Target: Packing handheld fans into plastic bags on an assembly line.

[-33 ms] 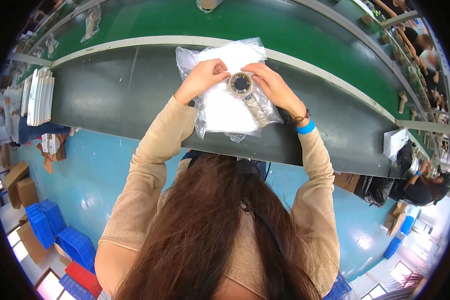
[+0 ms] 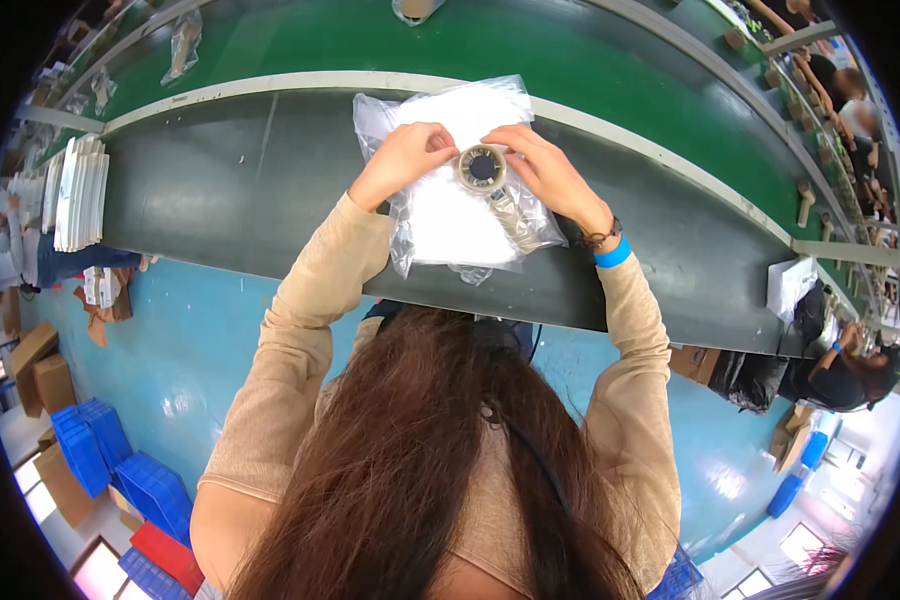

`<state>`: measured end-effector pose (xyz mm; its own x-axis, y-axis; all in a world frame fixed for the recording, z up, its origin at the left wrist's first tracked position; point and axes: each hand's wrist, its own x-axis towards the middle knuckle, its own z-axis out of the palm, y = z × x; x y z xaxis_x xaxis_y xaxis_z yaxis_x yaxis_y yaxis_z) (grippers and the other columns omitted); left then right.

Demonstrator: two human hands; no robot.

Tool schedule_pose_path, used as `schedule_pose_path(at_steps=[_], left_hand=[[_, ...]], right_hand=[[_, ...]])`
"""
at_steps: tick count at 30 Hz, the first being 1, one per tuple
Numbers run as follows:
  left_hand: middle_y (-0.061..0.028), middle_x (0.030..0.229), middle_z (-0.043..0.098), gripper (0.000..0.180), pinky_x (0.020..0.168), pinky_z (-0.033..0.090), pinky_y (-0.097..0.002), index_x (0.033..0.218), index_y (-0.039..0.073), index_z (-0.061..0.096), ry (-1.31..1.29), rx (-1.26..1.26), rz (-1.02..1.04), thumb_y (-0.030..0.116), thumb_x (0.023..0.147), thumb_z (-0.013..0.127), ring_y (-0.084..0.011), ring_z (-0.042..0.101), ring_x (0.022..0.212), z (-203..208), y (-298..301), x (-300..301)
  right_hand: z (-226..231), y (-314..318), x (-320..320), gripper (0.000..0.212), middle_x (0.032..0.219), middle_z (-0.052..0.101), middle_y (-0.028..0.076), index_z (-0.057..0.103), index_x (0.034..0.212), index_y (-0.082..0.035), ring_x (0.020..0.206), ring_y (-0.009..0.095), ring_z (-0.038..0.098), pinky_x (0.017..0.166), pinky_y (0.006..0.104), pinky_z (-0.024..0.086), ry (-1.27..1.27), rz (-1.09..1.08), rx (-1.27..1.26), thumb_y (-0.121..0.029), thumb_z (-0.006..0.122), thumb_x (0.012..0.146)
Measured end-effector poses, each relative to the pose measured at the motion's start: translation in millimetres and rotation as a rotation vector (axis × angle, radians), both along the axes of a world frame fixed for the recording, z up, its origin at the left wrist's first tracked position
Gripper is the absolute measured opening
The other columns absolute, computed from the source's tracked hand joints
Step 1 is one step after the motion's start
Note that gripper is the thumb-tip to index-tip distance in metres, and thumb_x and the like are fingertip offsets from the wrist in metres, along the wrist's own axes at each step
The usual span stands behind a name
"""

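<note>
A beige hair dryer (image 2: pixel 511 218) lies on a stack of clear plastic bags (image 2: pixel 372 112) and glaring white sheets (image 2: pixel 440 215), its round dark-centred end (image 2: pixel 482 168) facing up. My left hand (image 2: pixel 410 158) is at the left of that round end, thumb and fingertips pinched together. Across from it, my right hand (image 2: pixel 548 172) curls its fingers and thumb close against the end's upper right edge. Whatever thin thing either hand pinches is too small to make out. A dark bracelet and a blue band circle my right wrist.
The dark worktable (image 2: pixel 220 200) borders a green conveyor (image 2: pixel 300 50) with wrapped items on it. White flat boxes (image 2: pixel 80 195) stand at the left. Blue crates (image 2: pixel 155 490) and cartons (image 2: pixel 55 385) sit on the floor. Another person (image 2: pixel 850 375) works at far right.
</note>
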<state>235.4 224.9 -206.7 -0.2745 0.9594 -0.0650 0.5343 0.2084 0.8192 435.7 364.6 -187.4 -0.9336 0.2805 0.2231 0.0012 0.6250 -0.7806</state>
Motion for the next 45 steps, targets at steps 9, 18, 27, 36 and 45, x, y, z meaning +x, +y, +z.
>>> schedule_pose_path(at_steps=[9,18,27,36,45], left_hand=[[-0.0156,0.083,0.069,0.02,0.07,0.051,-0.0341,0.09,-0.002,0.066,0.002,0.09,0.098,0.017,0.085,0.061,-0.026,0.068,0.079,11,-6,15],[-0.0163,0.084,0.066,0.017,0.067,0.049,-0.0353,0.093,-0.001,0.064,0.168,0.267,0.192,0.014,0.089,0.057,-0.0282,0.064,0.073,16,-4,34],[-0.0187,0.087,0.065,0.014,0.067,0.049,-0.0389,0.092,-0.001,0.065,0.538,0.317,0.082,0.009,0.086,0.059,-0.0343,0.063,0.076,40,2,30],[-0.0027,0.08,0.067,0.018,0.069,0.05,-0.0298,0.094,-0.001,0.066,-0.56,0.355,-0.258,0.016,0.087,0.062,-0.017,0.063,0.072,118,97,21],[-0.0098,0.087,0.063,0.013,0.077,0.05,-0.037,0.094,0.006,0.062,0.13,0.143,-0.331,0.014,0.083,0.064,-0.0308,0.061,0.086,87,-19,78]], right_hand=[[14,2,14,0.015,0.106,0.064,0.009,0.063,0.098,-0.004,0.094,0.028,0.063,0.08,0.0341,0.05,-0.056,0.095,0.378,-0.002,0.062,0.083],[16,-24,29,0.017,0.1,0.064,0.01,0.063,0.092,-0.003,0.09,0.028,0.061,0.078,0.0362,0.049,0.244,-0.099,0.257,-0.002,0.07,0.076],[25,-19,27,0.011,0.102,0.061,0.01,0.057,0.091,-0.002,0.088,0.021,0.06,0.075,0.0316,0.048,0.208,-0.22,-0.031,0.005,0.059,0.084],[66,20,-8,0.007,0.093,0.062,0.017,0.03,0.108,-0.004,0.092,0.021,0.061,0.088,0.0321,0.045,0.67,-0.514,-0.108,-0.007,0.032,0.102],[30,217,-27,0.045,0.074,0.061,0.02,0.046,0.125,-0.002,0.071,0.039,0.061,0.063,0.0478,0.049,0.35,-0.984,0.866,-0.021,0.057,0.087]])
